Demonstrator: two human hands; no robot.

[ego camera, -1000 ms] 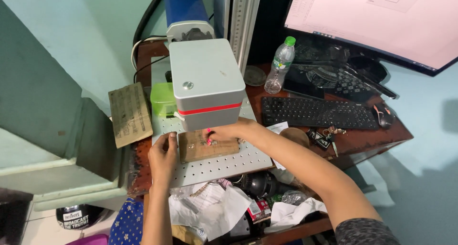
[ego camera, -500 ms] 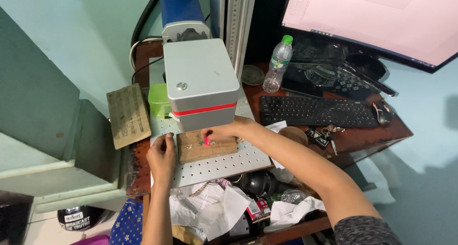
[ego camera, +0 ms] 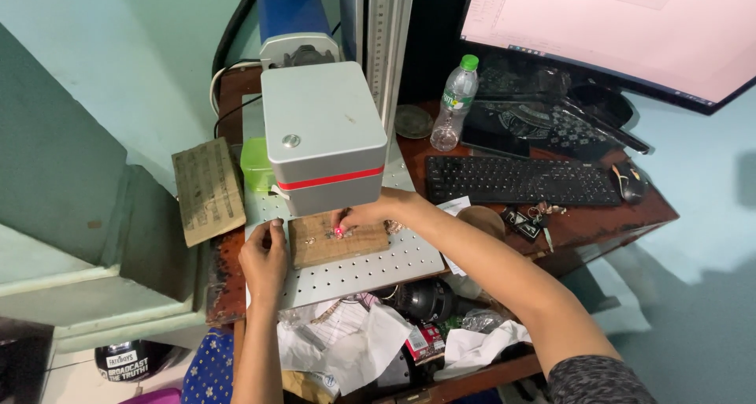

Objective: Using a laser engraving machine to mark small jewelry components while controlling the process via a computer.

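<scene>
While flat on the perforated metal bed point(ego camera: 378, 270), lies a brown rectangular wooden block point(ego camera: 339, 242), long axis left to right, directly beneath the grey box-shaped machine head point(ego camera: 323, 136). Braced at its left end by left hand point(ego camera: 264, 258), fingers curled against the edge. Nearer its middle, right hand point(ego camera: 370, 213), fingertips pinching a small pink piece point(ego camera: 339, 231) on top.

Under your right hand point(ego camera: 376, 213) lies a wooden block point(ego camera: 339, 242), pale, matt and rough-grained; your left hand point(ego camera: 264, 258) touches its edge. It rests on a perforated metal plate point(ego camera: 370, 268) with a dull, brushed grey finish. Above it, at the centre of the frame, the machine head point(ego camera: 323, 136) is smooth satin-grey metal with a glossy red band. At left, a second wooden slab point(ego camera: 208, 188) looks weathered and coarse. Crumpled white paper point(ego camera: 354, 345) lies at bottom centre, and a clear glossy plastic bottle point(ego camera: 455, 105) stands upper centre.
</scene>
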